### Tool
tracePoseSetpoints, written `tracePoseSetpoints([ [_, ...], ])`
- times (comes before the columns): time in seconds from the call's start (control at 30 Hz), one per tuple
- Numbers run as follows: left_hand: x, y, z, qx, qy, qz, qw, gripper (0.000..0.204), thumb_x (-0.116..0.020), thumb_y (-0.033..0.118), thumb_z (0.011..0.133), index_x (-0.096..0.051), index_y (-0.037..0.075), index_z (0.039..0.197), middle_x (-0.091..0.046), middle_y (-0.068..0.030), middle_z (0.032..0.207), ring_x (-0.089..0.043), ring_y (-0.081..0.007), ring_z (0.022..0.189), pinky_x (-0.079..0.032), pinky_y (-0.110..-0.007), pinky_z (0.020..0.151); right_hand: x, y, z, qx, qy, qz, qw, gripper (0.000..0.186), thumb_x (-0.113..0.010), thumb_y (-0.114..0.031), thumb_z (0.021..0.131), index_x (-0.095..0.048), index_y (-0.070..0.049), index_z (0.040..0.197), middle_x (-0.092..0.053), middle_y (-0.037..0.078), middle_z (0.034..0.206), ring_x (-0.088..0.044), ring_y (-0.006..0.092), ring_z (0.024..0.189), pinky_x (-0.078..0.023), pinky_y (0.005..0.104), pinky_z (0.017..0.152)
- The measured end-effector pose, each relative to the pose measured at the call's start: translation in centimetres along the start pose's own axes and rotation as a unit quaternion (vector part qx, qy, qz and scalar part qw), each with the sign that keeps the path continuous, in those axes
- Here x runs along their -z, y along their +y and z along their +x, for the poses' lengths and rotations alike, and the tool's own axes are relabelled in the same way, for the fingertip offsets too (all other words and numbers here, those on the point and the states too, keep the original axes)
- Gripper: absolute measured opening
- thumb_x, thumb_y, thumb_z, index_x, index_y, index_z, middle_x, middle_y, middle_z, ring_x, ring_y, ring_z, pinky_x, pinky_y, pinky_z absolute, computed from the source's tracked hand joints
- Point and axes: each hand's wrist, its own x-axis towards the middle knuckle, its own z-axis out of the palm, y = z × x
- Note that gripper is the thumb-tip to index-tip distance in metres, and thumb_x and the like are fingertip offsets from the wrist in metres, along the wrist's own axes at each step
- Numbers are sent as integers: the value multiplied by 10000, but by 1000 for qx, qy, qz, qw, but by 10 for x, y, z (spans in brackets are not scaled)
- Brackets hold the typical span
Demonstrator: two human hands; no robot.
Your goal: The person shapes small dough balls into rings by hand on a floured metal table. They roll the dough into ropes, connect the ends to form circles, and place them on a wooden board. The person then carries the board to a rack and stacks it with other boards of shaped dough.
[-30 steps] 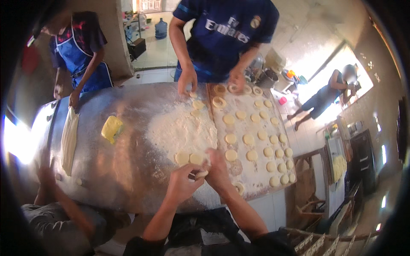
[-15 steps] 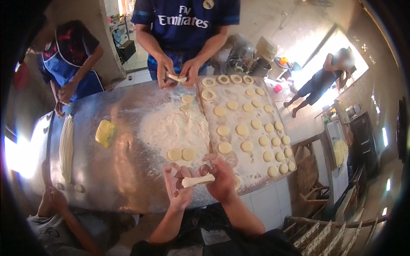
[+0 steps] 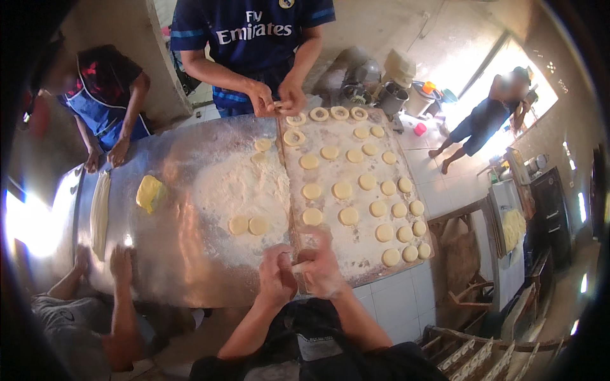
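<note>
Above the table's near edge, my left hand (image 3: 277,274) and my right hand (image 3: 322,270) are close together. Both have their fingers curled around one small piece of pale dough (image 3: 298,268), mostly hidden between them. Just beyond my left hand, two flat dough rounds (image 3: 258,225) lie side by side on the spread flour (image 3: 244,184). Past my right hand is a floured board (image 3: 330,244) carrying several dough rounds (image 3: 349,216), with dough rings (image 3: 340,113) along its far edge.
Across the table, a person in a dark blue shirt (image 3: 254,38) handles dough. At left, two people stand by a long dough strip (image 3: 100,216) on the metal table (image 3: 171,273). A yellow lump (image 3: 150,193) sits nearby. Wooden racks (image 3: 470,365) stand at lower right.
My hands have drawn together, and the dough piece, fully visible before, is now mostly covered by fingers. The near-left person's hands have come apart. The whole view has shifted slightly.
</note>
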Motion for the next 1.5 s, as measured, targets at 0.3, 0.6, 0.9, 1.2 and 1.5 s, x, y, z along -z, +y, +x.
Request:
tracePoseSetpoints([
  [0.3, -59, 24, 11, 23, -8, 27, 999, 138, -483, 60, 971, -558, 22, 1080, -667, -205, 918, -681, -345, 705, -525, -378, 608, 47, -31, 4, 45, -54, -36, 997, 604, -516, -431, 972, -275, -69, 1391, -626, 161, 704, -600, 238, 633, -486, 367, 627],
  [0.6, -98, 18, 9, 17, 8, 73, 997, 173, -496, 110, 980, -508, 38, 1137, -653, -224, 909, -663, -431, 744, -526, -441, 618, 97, -17, 6, -55, -17, 148, 987, 599, -521, -205, 948, -226, -82, 1455, -563, 63, 645, -546, 154, 580, -459, 304, 592],
  [0.9, -96, 24, 33, 257, -39, -6, 966, 369, -407, 285, 1041, -408, 31, 1308, -606, -300, 1051, -614, -485, 906, -503, -511, 730, 93, -10, 37, -79, -19, -193, 978, 665, -477, -422, 1009, -214, -42, 1488, -608, 281, 1105, -627, 340, 971, -483, 400, 874],
  [1.2, -60, -17, 45, 312, -144, 329, 880, 688, -602, 367, 932, -287, 57, 1459, -387, -314, 1404, -367, -466, 1331, -274, -550, 1103, 111, -53, 74, -26, -21, -543, 839, 607, -641, -219, 878, -370, 22, 1365, -564, 282, 1141, -566, 411, 1049, -451, 498, 866],
  [1.5, -69, -30, 25, 278, -201, 338, 877, 813, -725, 164, 752, -301, 123, 1445, -413, -305, 1337, -380, -493, 1302, -298, -557, 1088, 89, 23, 46, -56, -72, -693, 715, 562, -708, -233, 787, -453, -57, 1256, -573, 217, 1065, -564, 400, 1011, -420, 561, 834],
])
